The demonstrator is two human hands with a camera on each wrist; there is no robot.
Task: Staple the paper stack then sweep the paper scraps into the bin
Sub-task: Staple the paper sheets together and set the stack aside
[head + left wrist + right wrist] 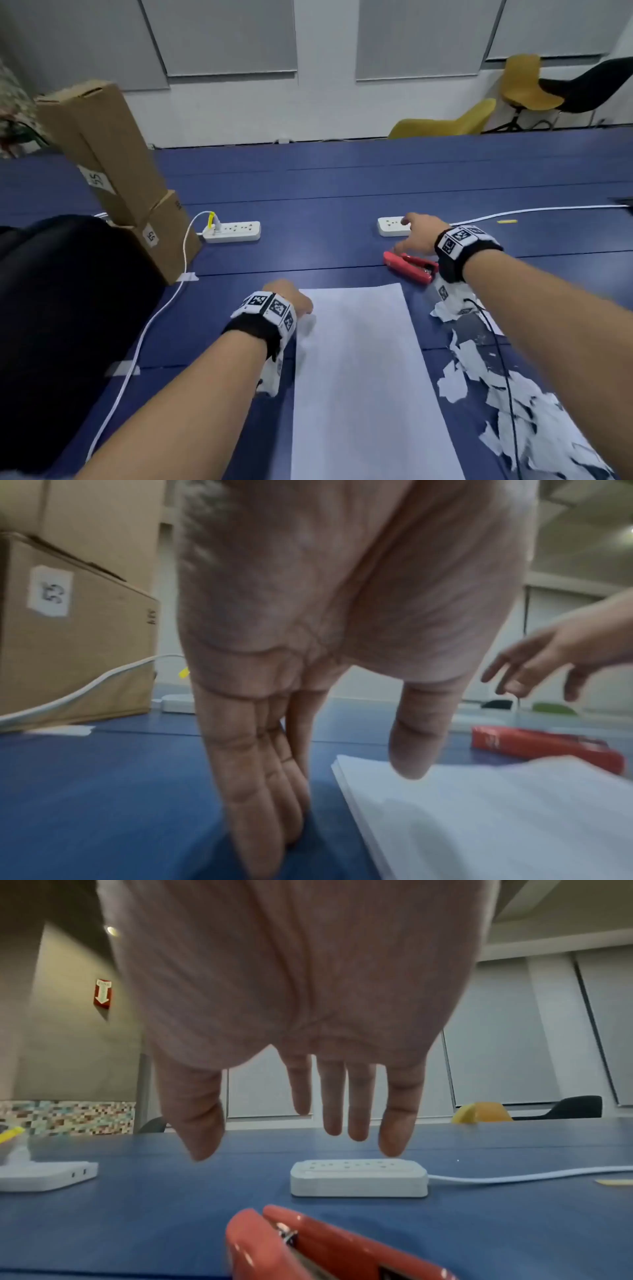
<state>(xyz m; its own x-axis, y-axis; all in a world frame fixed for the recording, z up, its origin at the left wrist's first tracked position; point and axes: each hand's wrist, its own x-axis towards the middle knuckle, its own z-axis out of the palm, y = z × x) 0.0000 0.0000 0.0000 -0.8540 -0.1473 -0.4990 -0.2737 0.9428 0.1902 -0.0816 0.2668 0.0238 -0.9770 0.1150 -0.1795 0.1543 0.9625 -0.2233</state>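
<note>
Two hands over the blue table: the right hand [419, 234] (fingers straight and spread, holding nothing) hovers above the red stapler [411, 267]. Left hand [289, 297], fingers extended, touches the table at the paper stack's [366, 377] far left corner; paper scraps [513, 397] lie along the stack's right edge.

Head view looks down along table; wrist views low, close, forward; all share stapler [411, 266].
</note>
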